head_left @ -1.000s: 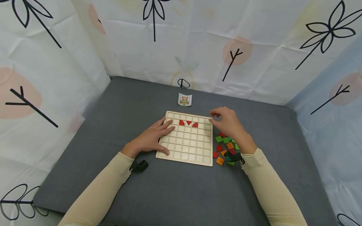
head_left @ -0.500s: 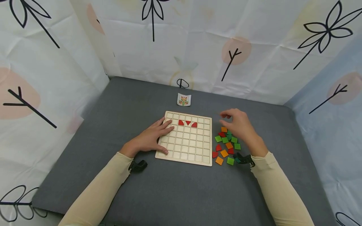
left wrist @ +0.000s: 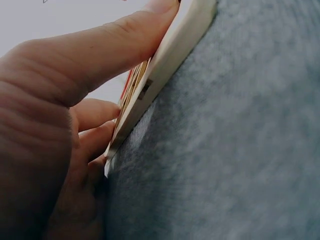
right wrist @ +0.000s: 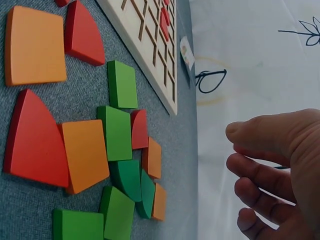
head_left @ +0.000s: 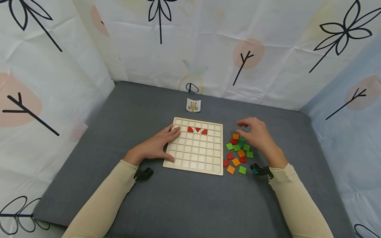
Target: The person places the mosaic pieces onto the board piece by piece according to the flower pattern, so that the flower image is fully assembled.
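In the head view a wooden grid board (head_left: 196, 155) lies on the grey table, with two red rounded pieces (head_left: 190, 130) and a red triangle (head_left: 197, 129) in one upper row. My left hand (head_left: 154, 145) rests on the board's left side, fingers spread over the cells and thumb near the lower left corner. To the right of the board my right hand (head_left: 257, 132) hovers by the far end of a pile of loose pieces. Its fingers are loosely bent, and the right wrist view shows nothing held between thumb (right wrist: 260, 132) and fingers.
Loose pieces lie right of the board: green squares (right wrist: 120, 132), orange squares (right wrist: 37, 47), red rounded pieces (right wrist: 35, 140) and dark green rounded pieces (right wrist: 127, 180). Beyond the board lies a small pattern card (head_left: 193, 105). Patterned white cloth (head_left: 208, 56) hangs behind the table.
My right hand has moved from the board's upper right edge, rightward and slightly nearer me, above the loose pieces. My left hand stays on the board, drawn slightly toward its left edge.
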A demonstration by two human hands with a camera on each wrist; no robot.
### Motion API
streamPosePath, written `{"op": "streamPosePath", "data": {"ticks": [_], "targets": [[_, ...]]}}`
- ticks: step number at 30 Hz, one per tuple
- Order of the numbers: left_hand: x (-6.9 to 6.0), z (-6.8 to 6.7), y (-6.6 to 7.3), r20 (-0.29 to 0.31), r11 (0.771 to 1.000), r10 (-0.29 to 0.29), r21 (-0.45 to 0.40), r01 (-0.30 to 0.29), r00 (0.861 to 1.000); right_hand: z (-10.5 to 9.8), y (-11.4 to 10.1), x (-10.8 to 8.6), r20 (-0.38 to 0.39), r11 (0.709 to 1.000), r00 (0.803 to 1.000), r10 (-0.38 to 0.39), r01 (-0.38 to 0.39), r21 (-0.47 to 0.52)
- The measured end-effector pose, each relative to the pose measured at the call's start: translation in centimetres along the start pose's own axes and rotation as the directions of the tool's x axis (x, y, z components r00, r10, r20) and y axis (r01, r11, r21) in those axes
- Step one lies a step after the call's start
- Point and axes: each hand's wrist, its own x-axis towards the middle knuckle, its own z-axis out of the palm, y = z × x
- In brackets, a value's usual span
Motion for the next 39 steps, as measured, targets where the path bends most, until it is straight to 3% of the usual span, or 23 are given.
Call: {"op": "streamPosePath", "data": {"ticks": [12, 39], "targets": [[-0.3, 0.1, -0.1, -0.016, 0.999, -0.035, -0.006, 0.035, 0.999, 0.2, 1.0, -0.5, 0.047, 0.999, 0.998, 0.040, -0.040, -0.010], [-0.1, 0.1, 0.0, -0.005, 0.999, -0.040, -0.012, 0.040, 0.999, 2.3, 2.9, -0.6, 0.129, 0.999, 0.991, -0.035, 0.039, -0.031]]}}
